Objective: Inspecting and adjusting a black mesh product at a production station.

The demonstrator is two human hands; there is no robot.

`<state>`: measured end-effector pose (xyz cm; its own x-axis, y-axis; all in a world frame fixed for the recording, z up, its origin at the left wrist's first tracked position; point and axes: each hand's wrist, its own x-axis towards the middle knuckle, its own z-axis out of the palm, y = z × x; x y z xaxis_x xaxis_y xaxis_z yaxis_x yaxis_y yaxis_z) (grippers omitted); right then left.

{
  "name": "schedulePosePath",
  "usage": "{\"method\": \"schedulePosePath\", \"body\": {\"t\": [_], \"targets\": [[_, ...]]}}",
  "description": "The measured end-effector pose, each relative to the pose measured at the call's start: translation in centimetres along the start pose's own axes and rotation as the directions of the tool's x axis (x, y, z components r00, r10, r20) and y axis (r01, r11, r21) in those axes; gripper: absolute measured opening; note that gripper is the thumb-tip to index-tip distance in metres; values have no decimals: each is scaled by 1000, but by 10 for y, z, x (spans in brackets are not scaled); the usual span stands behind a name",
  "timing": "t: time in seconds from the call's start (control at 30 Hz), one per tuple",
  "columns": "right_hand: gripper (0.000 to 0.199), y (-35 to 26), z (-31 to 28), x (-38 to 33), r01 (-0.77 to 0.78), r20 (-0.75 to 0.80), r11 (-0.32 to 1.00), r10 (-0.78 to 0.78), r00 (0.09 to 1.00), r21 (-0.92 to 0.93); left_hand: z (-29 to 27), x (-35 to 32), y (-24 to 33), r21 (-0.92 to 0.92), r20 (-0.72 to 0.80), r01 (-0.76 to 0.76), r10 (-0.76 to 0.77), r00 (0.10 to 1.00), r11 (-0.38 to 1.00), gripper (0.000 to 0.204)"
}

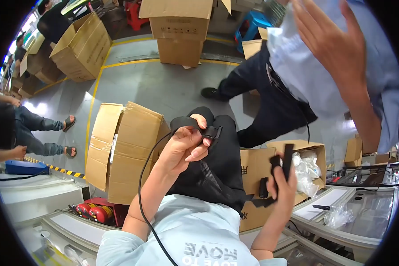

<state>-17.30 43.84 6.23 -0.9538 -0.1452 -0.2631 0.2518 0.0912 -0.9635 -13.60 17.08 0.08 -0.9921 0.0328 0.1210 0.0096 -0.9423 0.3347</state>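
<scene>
In the middle, in front of my lap, my left hand (185, 148) is closed on a black strap (181, 123) that loops over its fingers. A black buckle (212, 132) on that strap sits at the fingertips. From beside this hand a thin black cable (140, 186) runs down past my forearm and over my light shirt. Farther right, my right hand (284, 188) is closed around a black strap piece (288, 160), slightly smeared by motion. Another length of black webbing (264, 202) trails from it toward my lap. Whether the two straps join cannot be seen.
An open cardboard box (135, 155) stands left of my legs, above red fire extinguishers (95, 212). Clear plastic bags (307, 170) fill a box at right. Close by on the right stands a co-worker (288, 84), one hand (334, 46) raised. Workbenches (341, 213) flank me.
</scene>
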Motion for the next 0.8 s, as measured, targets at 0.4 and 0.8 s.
{"method": "schedulePosePath", "body": {"t": [0.4,0.8], "targets": [[43,137,23,104,268,192,452,-207,959,-851,-32,63,-1,297,-165,164,-118,979,941,10],[38,56,72,143,261,315,963,-226,922,-72,-61,116,-20,405,-228,380,-311,923,831,8]]}}
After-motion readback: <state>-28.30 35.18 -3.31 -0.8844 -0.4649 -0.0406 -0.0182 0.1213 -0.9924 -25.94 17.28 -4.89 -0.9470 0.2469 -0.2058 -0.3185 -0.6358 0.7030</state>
